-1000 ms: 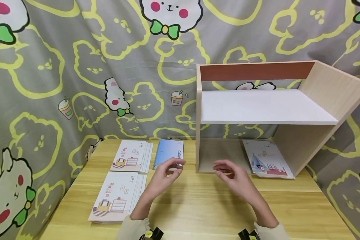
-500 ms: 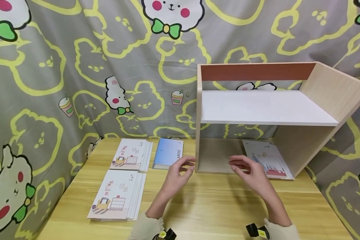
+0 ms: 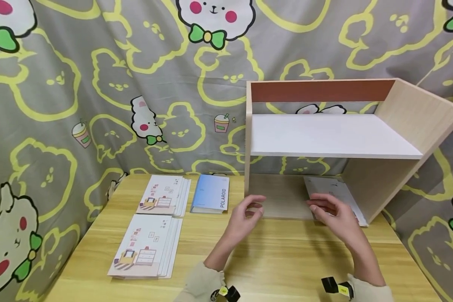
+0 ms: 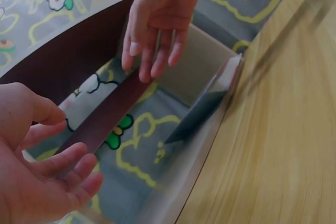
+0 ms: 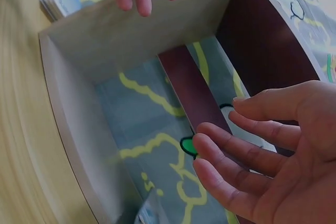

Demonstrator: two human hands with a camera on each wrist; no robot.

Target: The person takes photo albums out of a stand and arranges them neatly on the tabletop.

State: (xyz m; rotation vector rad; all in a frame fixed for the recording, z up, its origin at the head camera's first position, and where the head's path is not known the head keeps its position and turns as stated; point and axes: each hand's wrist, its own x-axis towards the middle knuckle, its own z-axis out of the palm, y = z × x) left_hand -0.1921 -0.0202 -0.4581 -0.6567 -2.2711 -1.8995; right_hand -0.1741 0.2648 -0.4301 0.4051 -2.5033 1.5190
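Observation:
My left hand (image 3: 245, 220) hovers in front of the left side panel of a small wooden desk shelf (image 3: 279, 201). Its fingers are loosely bent and nothing is between them. To the right, my right hand (image 3: 337, 218) hangs before the lower compartment, also holding nothing. It partly covers a white illustrated booklet (image 3: 324, 186) that lies on the bottom board by the right panel. Both the left hand (image 4: 47, 166) and the right hand (image 4: 163, 24) appear in the left wrist view, fingers apart. In the right wrist view, the right palm (image 5: 278, 166) faces the shelf.
Left of the shelf lies a blue book (image 3: 210, 193) marked POLAROID. Two stacks of white illustrated booklets, a rear one (image 3: 160, 195) and a front one (image 3: 141, 247), lie farther left on the wooden table (image 3: 272, 260). A patterned curtain (image 3: 188, 75) hangs behind.
Both hands have drifted right, the left from near the blue book to the shelf's left panel, the right to before the booklet in the shelf. The books and shelf have not moved.

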